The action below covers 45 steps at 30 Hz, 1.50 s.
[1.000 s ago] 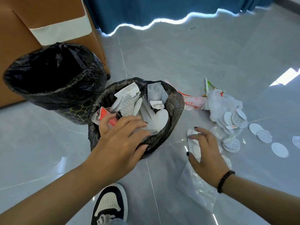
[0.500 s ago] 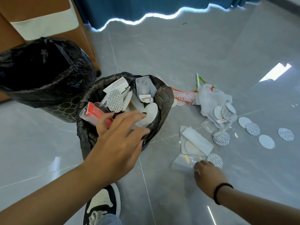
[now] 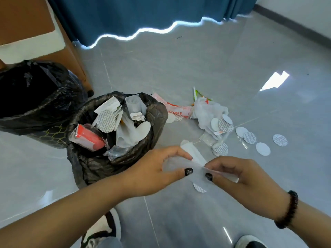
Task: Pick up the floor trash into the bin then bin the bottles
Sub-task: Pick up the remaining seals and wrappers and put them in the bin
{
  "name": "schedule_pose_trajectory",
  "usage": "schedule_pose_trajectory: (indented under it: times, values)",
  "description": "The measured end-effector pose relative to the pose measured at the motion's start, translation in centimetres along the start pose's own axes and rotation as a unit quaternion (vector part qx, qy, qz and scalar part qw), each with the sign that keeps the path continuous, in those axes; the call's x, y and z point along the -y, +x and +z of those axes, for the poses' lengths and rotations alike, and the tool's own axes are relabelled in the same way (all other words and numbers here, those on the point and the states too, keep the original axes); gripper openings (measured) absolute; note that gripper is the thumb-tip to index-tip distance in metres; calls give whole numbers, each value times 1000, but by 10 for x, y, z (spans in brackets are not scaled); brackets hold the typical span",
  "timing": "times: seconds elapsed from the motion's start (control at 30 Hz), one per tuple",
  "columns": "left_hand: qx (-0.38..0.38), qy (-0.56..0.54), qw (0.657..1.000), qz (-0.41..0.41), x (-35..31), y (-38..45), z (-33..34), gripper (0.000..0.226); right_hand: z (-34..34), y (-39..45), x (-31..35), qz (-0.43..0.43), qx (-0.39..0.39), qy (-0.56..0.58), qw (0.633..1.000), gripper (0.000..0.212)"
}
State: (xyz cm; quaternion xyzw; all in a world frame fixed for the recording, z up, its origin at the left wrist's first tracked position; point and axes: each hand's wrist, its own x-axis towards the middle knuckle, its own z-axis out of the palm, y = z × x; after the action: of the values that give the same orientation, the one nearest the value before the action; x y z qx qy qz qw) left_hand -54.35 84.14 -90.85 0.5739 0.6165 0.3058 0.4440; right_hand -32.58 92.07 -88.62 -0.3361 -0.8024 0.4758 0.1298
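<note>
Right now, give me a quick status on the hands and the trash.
Both hands, left and right, pinch one clear plastic wrapper. Small bin nearly full. Round seals and white bag on floor.

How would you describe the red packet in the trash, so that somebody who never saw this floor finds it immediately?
Start at the two black-lined bins by the brown wooden furniture; take the smaller, overfilled bin, nearer the person. On its left rim lies the red rectangular packet in clear plastic wrap. Everything else heaped in that bin is white or clear: it is the only solid red item.
</note>
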Motion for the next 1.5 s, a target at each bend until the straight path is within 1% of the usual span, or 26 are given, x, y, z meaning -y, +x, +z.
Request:
schedule_pose_trajectory:
  times: [0.07, 0.1, 0.17, 0.2, 0.23, 0.3, 0.33, 0.37, 0.47, 0.53, 0.7, 0.8, 0.9, 1.0, 1.13, 1.2, 1.27, 1.37, 1.4, 1.43, 1.47, 1.5]
  values:
    - [-27, -126, 992, -3, -4, -3, 6, 12, 1, -12, 1, 9, -40, 102, 994, 7]
    - [-48, -164, 985, 3, -6, -8, 9, 8, 2, -16, 2, 21, -49, 167, 985, 17]
    - [-69, -212, 975, 14, -11, -20, 13, 6, 5, -26, 1, 65, -42, 281, 957, 47]
    - [-70, -224, 972, 13, -14, -26, 13, 10, 7, -31, 1, 76, -44, 310, 947, 52]
    - [-64, -232, 971, 7, -16, -32, 12, 13, 9, -33, 2, 81, -48, 311, 946, 48]
    - [-34, -241, 970, -13, -18, -39, 10, 18, 11, -36, 4, 93, -75, 309, 944, 23]
    - [-20, -240, 970, -19, -19, -40, 8, 19, 11, -36, 5, 97, -92, 317, 939, 15]
    - [-8, -233, 972, -24, -20, -41, 7, 19, 10, -36, 6, 102, -104, 319, 937, 14]
    - [8, -210, 977, -28, -32, -44, 6, 15, 0, -39, 19, 110, -118, 306, 938, 19]
    - [9, -204, 979, -27, -46, -45, 2, 19, -12, -42, 33, 110, -118, 285, 945, 21]
    - [-21, -236, 971, -32, -96, -53, -16, 22, -47, -58, 80, 110, -127, 259, 951, 12]
    - [-24, -249, 968, -24, -137, -62, -32, 27, -64, -69, 117, 89, -122, 251, 956, 17]
    - [-37, -259, 965, -17, -182, -77, -50, 20, -82, -83, 154, 49, -127, 237, 962, 23]
    - [-57, -256, 965, -7, -223, -93, -60, 22, -96, -96, 189, 36, -155, 255, 954, 24]
    - [-95, -301, 949, 1, -259, -113, -59, 30, -100, -106, 222, 56, -201, 308, 928, 28]
    - [-105, -335, 936, -8, -266, -124, -54, 30, -95, -111, 234, 70, -213, 323, 920, 23]
    - [-128, -344, 930, -15, -267, -133, -48, 28, -89, -115, 239, 72, -238, 329, 911, 15]
    - [-178, -273, 945, -21, -260, -146, -38, 14, -76, -127, 240, 57, -238, 320, 915, 5]
    - [-184, -246, 951, -22, -258, -150, -38, 12, -72, -131, 240, 55, -227, 317, 919, 6]
    - [-184, -229, 956, -24, -255, -154, -38, 14, -69, -135, 236, 57, -212, 317, 923, 15]
    - [-183, -220, 958, -26, -254, -157, -40, 18, -67, -137, 235, 65, -193, 322, 924, 22]
    - [-180, -217, 959, -25, -253, -161, -42, 23, -66, -139, 233, 69, -178, 323, 927, 23]
